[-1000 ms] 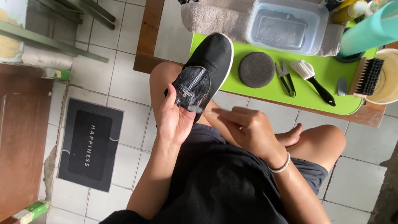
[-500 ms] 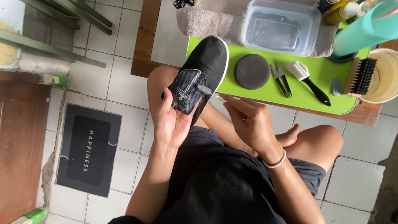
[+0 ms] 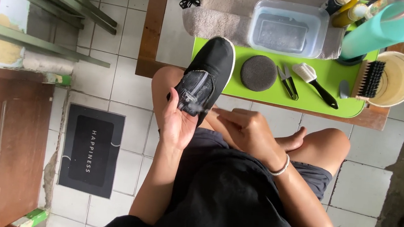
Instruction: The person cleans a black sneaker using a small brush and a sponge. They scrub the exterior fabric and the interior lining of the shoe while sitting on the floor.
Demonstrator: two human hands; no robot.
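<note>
Above the person's lap, the left hand point(image 3: 176, 123) curls its fingers around the heel end of a black slip-on fabric shoe with a white sole edge point(image 3: 207, 78), thumb on one side, the other fingers wrapped behind and hidden by the shoe. The right hand point(image 3: 243, 129) lies just beside it, fingers held together and stretched toward the shoe's opening; their tips appear to meet the shoe, though whether they pinch anything cannot be made out. A pale bracelet point(image 3: 281, 167) rings the right wrist. The shoe's toe points away, over the edge of a bright green mat point(image 3: 330, 73) on a brown wooden table point(image 3: 152, 25). On the mat lie one round dark grey sponge point(image 3: 259, 73), one pair of small metal scissors point(image 3: 288, 80) and one white-headed brush with a black handle point(image 3: 316, 84). One wooden brush with black bristles point(image 3: 369, 79) rests on the rim of one cream plastic bucket point(image 3: 401, 79). Behind stands one clear plastic tub point(image 3: 287, 29) on a grey towel point(image 3: 225, 8), and a turquoise cylinder point(image 3: 381, 30), cut off at the top edge. Bottles beside it are too cropped to count. One black doormat point(image 3: 90, 150) lies on the white tiled floor point(image 3: 357, 184).
</note>
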